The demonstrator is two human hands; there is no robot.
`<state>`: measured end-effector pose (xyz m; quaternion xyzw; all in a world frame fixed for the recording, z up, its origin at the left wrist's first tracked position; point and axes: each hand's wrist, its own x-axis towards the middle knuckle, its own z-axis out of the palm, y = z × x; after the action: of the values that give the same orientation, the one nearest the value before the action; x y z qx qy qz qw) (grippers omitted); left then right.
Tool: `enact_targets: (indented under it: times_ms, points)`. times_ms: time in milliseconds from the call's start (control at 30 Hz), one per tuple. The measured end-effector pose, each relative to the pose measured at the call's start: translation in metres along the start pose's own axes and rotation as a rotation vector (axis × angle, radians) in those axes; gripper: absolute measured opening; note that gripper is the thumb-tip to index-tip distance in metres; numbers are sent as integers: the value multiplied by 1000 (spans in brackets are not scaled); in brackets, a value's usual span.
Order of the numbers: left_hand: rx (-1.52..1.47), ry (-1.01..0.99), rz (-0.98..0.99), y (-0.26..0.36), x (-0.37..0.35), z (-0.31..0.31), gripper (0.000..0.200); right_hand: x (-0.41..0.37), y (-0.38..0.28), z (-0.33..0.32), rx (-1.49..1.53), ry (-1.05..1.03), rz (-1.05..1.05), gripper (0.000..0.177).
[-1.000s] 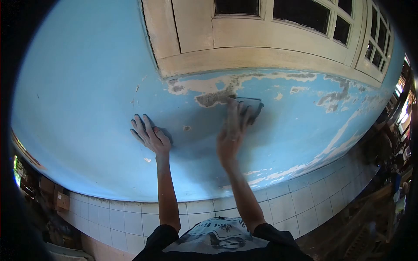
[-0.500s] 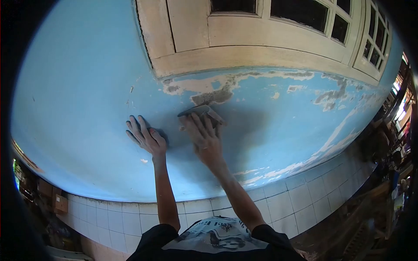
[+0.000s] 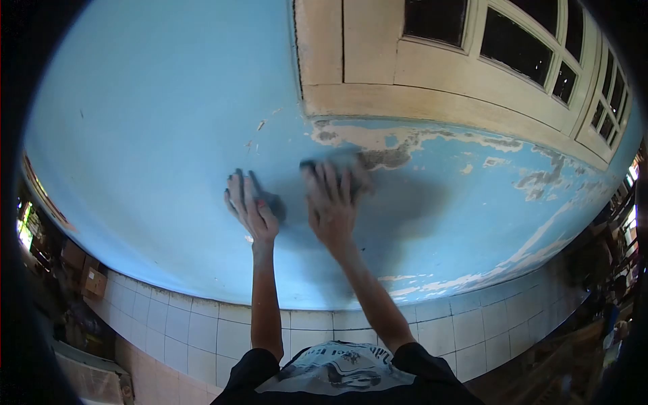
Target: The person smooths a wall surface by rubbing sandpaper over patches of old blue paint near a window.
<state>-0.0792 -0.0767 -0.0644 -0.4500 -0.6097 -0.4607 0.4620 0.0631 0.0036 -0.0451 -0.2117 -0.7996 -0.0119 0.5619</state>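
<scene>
My right hand (image 3: pixel 332 210) presses a folded grey sheet of sandpaper (image 3: pixel 358 169) against the blue wall (image 3: pixel 162 148), just below a bare grey patch of plaster (image 3: pixel 390 158). Fingers and sheet are smeared by motion, and the hand covers much of the sheet. To its left, my left hand (image 3: pixel 253 210) lies against the wall with fingers stretched out, holding nothing. Dust greys the fingers of both hands.
A pale wooden window frame (image 3: pixel 432 74) with dark panes is set in the wall above right. Peeled paint (image 3: pixel 466 138) runs beneath it. White tiles (image 3: pixel 229 331) line the wall's lower part. A cardboard box (image 3: pixel 94 282) sits at far left.
The view has swung left, so the window sits further right. Both hands have shifted left along the wall; the right hand still holds the sandpaper, now blurred.
</scene>
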Motion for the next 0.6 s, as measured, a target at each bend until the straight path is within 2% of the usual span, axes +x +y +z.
enact_targets:
  times_ms: [67,167,300,333,400,433,467,533,567,600]
  points:
    - [90,155,-80,-12,3,-6,49,32,-4,-22,5,10,-10,54]
    - [125,226,-165,-27,9,-1,50,39,-7,-23,-29,87,15,53]
    - [135,233,-141,-29,7,0,50,-81,1,21,-58,-357,-87,54]
    - [120,232,-128,-29,7,-1,51,-83,-1,25,-59,-360,-87,54]
    - [107,230,-119,-32,7,0,51,-87,-4,31,25,-216,-81,56]
    - [120,209,-127,-33,5,-1,53,-73,-3,28,-9,-244,-121,55]
    - [131,190,-136,-34,3,-1,56,-45,-1,23,-45,-272,-162,54]
    - [130,182,-140,-32,4,-1,56,10,-7,10,-15,-127,-243,48]
    - [133,188,-139,-32,4,-2,55,27,-13,4,-14,-132,-241,48]
    - [137,187,-140,-32,4,-2,55,42,-19,-1,-16,-41,-220,48]
